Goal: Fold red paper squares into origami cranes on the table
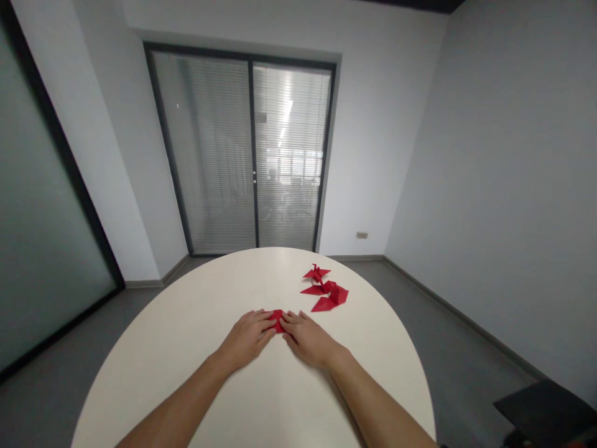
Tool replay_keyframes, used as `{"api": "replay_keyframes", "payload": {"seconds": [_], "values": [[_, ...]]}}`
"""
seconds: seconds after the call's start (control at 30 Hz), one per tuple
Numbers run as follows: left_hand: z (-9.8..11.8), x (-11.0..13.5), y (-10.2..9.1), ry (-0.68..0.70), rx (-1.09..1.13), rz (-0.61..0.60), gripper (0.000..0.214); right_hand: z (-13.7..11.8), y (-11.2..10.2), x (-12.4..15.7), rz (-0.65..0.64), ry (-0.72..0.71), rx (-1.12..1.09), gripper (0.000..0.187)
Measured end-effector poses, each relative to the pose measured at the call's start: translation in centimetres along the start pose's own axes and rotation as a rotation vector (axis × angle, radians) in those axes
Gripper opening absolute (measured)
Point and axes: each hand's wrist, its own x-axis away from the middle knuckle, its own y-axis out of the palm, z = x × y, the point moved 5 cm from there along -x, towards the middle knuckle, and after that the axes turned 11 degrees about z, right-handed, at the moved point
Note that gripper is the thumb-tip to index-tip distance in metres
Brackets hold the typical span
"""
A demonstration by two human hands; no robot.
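Note:
A small folded sheet of red origami paper (278, 322) lies on the round cream table (224, 274), partly covered by my fingers. My left hand (249, 336) holds its left side, fingers over the top and thumb along the near edge. On the right side, my right hand (308, 336) grips the same paper with bent fingers and its thumb close by. Just beyond my right hand rest several red folded paper pieces: a paper crane (316, 272) at the back, and a larger winged piece (332, 300) in front, with another pointed piece (321, 289) between them.
The table's curved far edge faces a glass partition with blinds (289, 155). White walls stand on both sides, with a socket (362, 235) low on the back wall. A dark flat object (545, 410), perhaps a chair, is at lower right.

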Motion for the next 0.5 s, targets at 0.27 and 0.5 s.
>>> {"api": "replay_keyframes", "payload": {"seconds": [0.27, 0.5], "values": [[0.4, -0.2, -0.3, -0.092, -0.029, 0.026, 0.030, 0.4, -1.9, -0.6, 0.133, 0.043, 0.005, 0.024], [1.1, -0.6, -0.6, -0.142, -0.076, 0.032, 0.029, 2.2, -1.3, -0.6, 0.178, 0.290, -0.116, 0.020]]}}
